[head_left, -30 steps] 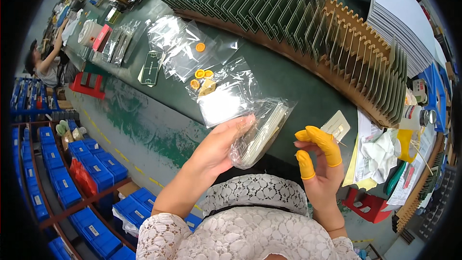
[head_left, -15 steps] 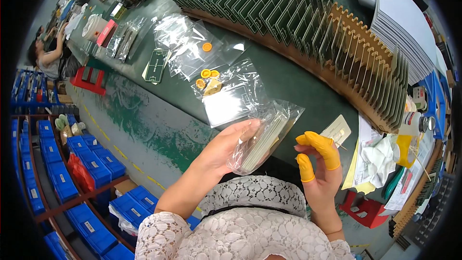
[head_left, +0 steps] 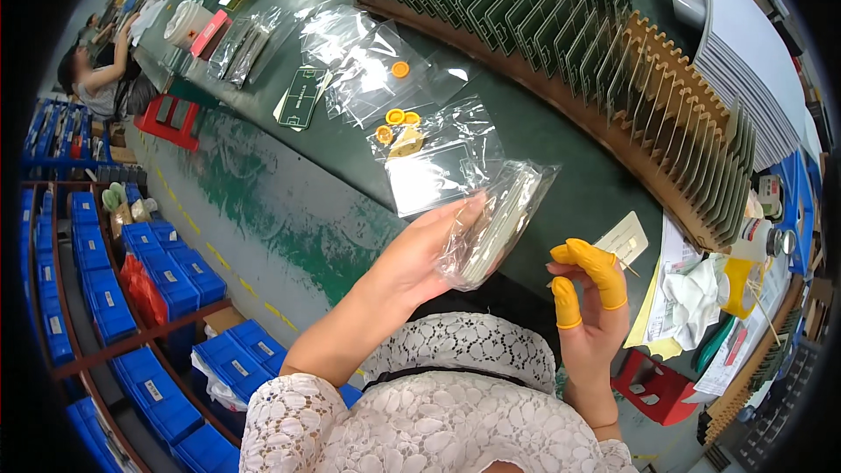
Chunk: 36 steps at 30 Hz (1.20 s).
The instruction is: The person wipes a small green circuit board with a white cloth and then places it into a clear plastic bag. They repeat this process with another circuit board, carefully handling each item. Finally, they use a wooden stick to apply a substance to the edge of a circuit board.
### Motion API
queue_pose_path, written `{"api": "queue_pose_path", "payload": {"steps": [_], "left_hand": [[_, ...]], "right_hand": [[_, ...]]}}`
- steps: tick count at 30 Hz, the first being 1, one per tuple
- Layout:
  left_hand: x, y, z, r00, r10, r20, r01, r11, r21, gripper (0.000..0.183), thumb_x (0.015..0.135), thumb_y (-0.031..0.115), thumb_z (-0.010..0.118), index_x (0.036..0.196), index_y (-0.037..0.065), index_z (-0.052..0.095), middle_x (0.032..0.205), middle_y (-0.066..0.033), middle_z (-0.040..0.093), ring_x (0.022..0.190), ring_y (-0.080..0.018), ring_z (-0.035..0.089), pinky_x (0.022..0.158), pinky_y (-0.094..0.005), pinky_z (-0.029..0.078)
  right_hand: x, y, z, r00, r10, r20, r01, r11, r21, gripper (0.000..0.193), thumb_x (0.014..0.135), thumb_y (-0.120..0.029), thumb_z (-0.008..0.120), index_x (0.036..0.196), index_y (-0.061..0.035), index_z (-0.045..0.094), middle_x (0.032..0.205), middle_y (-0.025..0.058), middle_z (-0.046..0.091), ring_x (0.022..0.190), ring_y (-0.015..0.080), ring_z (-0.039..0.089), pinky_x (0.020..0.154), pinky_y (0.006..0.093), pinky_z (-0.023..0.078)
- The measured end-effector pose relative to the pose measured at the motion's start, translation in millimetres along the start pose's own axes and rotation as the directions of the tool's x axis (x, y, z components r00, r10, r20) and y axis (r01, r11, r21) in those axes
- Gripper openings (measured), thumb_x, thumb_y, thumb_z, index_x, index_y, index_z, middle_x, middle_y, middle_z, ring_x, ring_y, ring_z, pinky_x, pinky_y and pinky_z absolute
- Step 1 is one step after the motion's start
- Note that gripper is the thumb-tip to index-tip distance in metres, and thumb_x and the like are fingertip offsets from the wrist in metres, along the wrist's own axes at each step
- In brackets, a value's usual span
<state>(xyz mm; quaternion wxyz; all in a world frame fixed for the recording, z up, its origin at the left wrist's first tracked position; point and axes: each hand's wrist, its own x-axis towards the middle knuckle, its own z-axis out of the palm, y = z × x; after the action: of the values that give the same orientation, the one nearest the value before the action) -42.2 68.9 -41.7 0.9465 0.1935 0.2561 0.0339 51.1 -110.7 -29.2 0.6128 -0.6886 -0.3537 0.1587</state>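
My left hand (head_left: 431, 250) is closed round a clear plastic bag with a stack of thin flat boards inside (head_left: 501, 228), tilted above the table's near edge. To its right, my right hand (head_left: 591, 302) wears yellow finger cots (head_left: 604, 273) on the thumb and some fingers. Those fingers curve with a gap to the thumb, and nothing shows between them. Past its fingertips lies a pale card (head_left: 624, 239) with a thin stick by it. Beyond the bag, a clear bag holding a white sheet (head_left: 429, 182) lies flat, with several round orange-yellow pieces (head_left: 396, 116) at its far end.
Dark green boards (head_left: 526, 22) stand upright in a long brown slotted rack (head_left: 648, 162) across the back. Empty clear bags (head_left: 368, 70) and a small pile of green cards (head_left: 302, 98) lie left. Paper, tape and a bottle (head_left: 760, 236) crowd the right. Blue bins (head_left: 153, 390) stand lower left.
The whole view has shifted, so the table sits higher and further right. The bag in my left hand has tipped a little. My right hand keeps nearly the same pose.
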Motion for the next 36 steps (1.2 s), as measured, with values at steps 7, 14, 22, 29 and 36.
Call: {"api": "queue_pose_path", "payload": {"steps": [7,14,22,29,36], "left_hand": [[0.2,-1.7,4.2,0.999,0.032,-0.034,-0.031,0.999,0.033,0.035,0.101,0.032,0.051,0.111,-0.001,0.057,0.084,-0.0067,0.058,0.061,-0.0124,0.05,0.051,-0.0251,0.04],[-6.2,3.4,22.4,0.964,0.102,-0.246,-0.063,0.984,0.164,0.026,0.1,0.023,0.054,0.11,0.0,0.059,0.092,-0.0035,0.063,0.075,-0.0072,0.058,0.062,-0.0236,0.048],[-13.7,16.0,27.7,0.995,0.095,-0.002,-0.065,0.698,0.713,0.013,0.096,0.017,0.062,0.093,0.005,0.059,0.087,0.0041,0.062,0.076,0.0006,0.054,0.063,-0.0182,0.044],[-14.5,25.3,38.7,0.994,-0.099,-0.049,0.11,0.831,0.545,0.027,0.097,0.027,0.058,0.102,0.001,0.057,0.091,-0.0067,0.065,0.072,-0.0124,0.065,0.055,-0.0284,0.057],[-14.5,31.3,43.5,0.976,-0.211,-0.059,0.214,0.856,0.471,0.035,0.097,0.032,0.057,0.105,-0.002,0.056,0.088,-0.0119,0.067,0.063,-0.0191,0.067,0.051,-0.0298,0.057]], "right_hand": [[-1.8,-0.6,0.3,1.0,0.013,0.014,-0.013,1.0,-0.015,0.032,0.086,0.003,0.064,0.117,0.0022,0.059,0.109,0.0146,0.062,0.091,0.0212,0.063,0.082,0.0305,0.049],[4.1,-0.7,0.7,0.983,0.181,-0.003,-0.175,0.953,0.247,0.049,0.095,-0.02,0.06,0.137,0.0008,0.044,0.115,0.0161,0.059,0.093,0.0196,0.062,0.079,0.029,0.05],[30.4,7.3,5.0,0.915,0.372,0.159,-0.404,0.829,0.387,0.042,0.102,-0.025,0.047,0.135,0.0021,0.047,0.105,0.0073,0.062,0.084,0.0088,0.058,0.069,0.0224,0.05],[31.2,15.4,15.0,0.841,0.491,0.228,-0.526,0.641,0.559,0.032,0.099,-0.01,0.045,0.127,0.0045,0.052,0.112,0.0108,0.064,0.095,0.0127,0.063,0.076,0.0242,0.052],[34.3,4.1,16.8,0.766,0.569,0.298,-0.612,0.507,0.607,0.035,0.096,-0.012,0.04,0.124,0.0052,0.052,0.108,0.0116,0.065,0.089,0.0143,0.066,0.068,0.0249,0.054]]}}
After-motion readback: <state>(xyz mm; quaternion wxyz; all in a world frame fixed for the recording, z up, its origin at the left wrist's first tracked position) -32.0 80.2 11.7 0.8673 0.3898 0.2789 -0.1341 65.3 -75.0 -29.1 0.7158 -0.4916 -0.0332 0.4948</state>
